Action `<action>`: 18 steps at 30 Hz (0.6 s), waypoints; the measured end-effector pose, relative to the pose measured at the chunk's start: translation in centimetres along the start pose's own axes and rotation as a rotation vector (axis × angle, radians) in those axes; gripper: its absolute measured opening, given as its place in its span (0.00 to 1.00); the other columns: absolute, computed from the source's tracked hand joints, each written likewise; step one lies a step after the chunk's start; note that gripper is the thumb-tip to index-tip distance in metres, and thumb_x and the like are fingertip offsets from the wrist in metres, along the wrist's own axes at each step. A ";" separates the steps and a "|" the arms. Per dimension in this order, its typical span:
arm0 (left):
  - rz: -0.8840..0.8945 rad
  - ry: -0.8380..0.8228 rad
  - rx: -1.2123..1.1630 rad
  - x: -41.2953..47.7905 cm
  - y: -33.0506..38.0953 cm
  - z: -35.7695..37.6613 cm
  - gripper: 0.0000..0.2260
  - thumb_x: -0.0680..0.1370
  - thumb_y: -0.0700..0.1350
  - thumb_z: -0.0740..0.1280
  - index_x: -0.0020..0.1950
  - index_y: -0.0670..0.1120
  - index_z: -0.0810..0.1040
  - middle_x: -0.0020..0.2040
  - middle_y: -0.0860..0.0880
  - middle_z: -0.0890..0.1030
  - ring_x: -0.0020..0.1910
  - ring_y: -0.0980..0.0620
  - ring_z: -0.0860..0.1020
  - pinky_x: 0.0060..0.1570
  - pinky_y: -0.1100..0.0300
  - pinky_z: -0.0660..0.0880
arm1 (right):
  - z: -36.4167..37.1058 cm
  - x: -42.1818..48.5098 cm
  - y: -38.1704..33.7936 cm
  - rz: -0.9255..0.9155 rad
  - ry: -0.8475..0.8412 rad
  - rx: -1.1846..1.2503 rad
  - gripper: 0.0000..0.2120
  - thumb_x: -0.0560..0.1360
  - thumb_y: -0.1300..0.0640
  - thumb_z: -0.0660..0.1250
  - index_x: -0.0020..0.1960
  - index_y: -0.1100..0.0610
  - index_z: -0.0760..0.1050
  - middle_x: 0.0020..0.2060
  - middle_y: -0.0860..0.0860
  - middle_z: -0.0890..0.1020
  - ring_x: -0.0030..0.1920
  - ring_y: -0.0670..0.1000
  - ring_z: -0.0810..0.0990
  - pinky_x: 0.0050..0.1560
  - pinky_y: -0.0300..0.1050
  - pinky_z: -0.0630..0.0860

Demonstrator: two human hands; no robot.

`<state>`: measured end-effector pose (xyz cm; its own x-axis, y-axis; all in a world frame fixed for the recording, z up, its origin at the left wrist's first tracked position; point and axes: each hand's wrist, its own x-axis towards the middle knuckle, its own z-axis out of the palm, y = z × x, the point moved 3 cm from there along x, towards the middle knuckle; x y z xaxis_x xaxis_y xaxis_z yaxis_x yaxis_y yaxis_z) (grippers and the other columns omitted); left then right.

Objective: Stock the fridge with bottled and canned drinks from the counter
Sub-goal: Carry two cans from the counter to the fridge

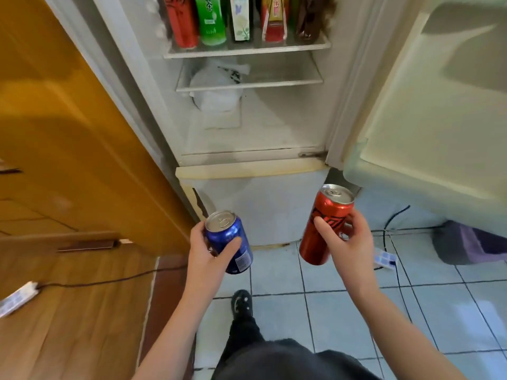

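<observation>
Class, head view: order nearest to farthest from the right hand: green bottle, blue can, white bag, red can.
1. red can, in the right hand
2. blue can, in the left hand
3. white bag, lower fridge shelf
4. green bottle, upper shelf

you've got two cans: one blue can (229, 242), one red can (326, 223). count five drinks on the top shelf (247, 52) (red bottle (182, 23), green tea bottle (211, 20), white carton (241, 17), red-yellow carton (274, 20), brown bottle (310, 17)), one lower shelf (274, 83), one plastic bag (216, 89), two power strips (16, 298) (385, 260).
</observation>
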<state>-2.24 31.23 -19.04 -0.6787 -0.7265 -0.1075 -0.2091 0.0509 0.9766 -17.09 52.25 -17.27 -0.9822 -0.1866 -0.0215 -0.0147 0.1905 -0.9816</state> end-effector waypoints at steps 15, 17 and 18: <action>0.132 -0.077 -0.126 26.3 7.0 -0.3 0.25 0.70 0.42 0.74 0.57 0.64 0.66 0.57 0.62 0.73 0.53 0.71 0.74 0.44 0.74 0.72 | 13.7 19.2 -7.2 -0.125 0.091 -0.068 0.20 0.67 0.54 0.76 0.56 0.49 0.75 0.47 0.42 0.81 0.46 0.37 0.78 0.41 0.25 0.72; 0.180 -0.067 -0.150 28.8 8.9 -0.6 0.26 0.68 0.46 0.77 0.57 0.64 0.66 0.57 0.61 0.74 0.53 0.71 0.75 0.47 0.72 0.72 | 14.8 21.1 -8.6 -0.153 0.113 -0.069 0.20 0.67 0.51 0.76 0.56 0.49 0.75 0.46 0.44 0.81 0.47 0.41 0.79 0.42 0.29 0.72; 0.204 -0.059 -0.154 29.8 9.8 -0.8 0.27 0.66 0.50 0.77 0.58 0.63 0.66 0.57 0.61 0.74 0.54 0.69 0.75 0.48 0.71 0.71 | 15.3 22.0 -9.2 -0.165 0.121 -0.060 0.20 0.66 0.49 0.76 0.55 0.48 0.75 0.46 0.43 0.81 0.47 0.43 0.79 0.42 0.30 0.72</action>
<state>-24.01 9.55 -12.50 -0.7365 -0.6706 0.0885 0.0428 0.0843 0.9955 -35.66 31.63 -11.62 -0.9808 -0.1032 0.1654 -0.1850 0.2246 -0.9567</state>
